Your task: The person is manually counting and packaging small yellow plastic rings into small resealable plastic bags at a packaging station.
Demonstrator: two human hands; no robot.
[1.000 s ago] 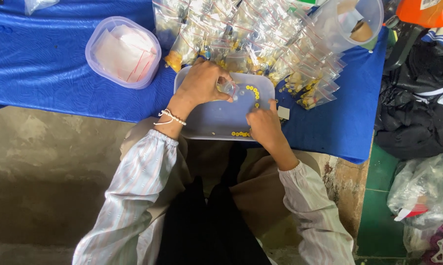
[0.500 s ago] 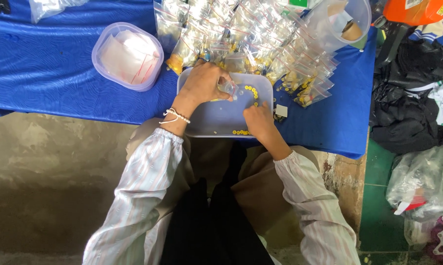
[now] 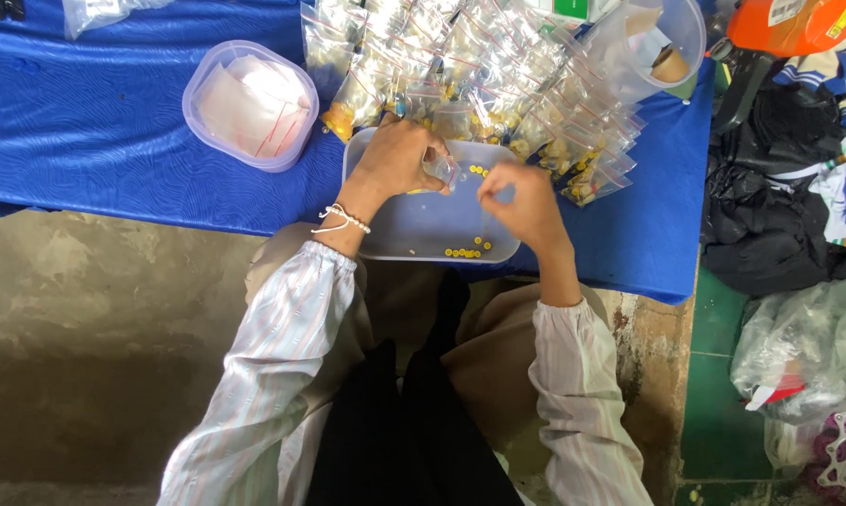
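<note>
My left hand (image 3: 399,157) holds a small clear zip bag (image 3: 439,169) over a shallow clear plastic tray (image 3: 423,230). Small yellow beads (image 3: 467,249) lie scattered in the tray, some near its front edge and some by the bag. My right hand (image 3: 521,201) hovers just right of the bag with its fingers pinched together; whether beads are in them is too small to tell. A pile of filled small zip bags (image 3: 498,84) lies behind the tray on the blue cloth (image 3: 85,141).
A round clear tub of empty zip bags (image 3: 249,103) stands left of the tray. A clear tub (image 3: 652,42) stands at the back right. Dark clothes and plastic bags (image 3: 798,215) lie on the floor to the right. The table edge runs along my lap.
My right hand has lifted from the tray's front edge up toward the bag in my left hand. The left hand has stayed over the tray.
</note>
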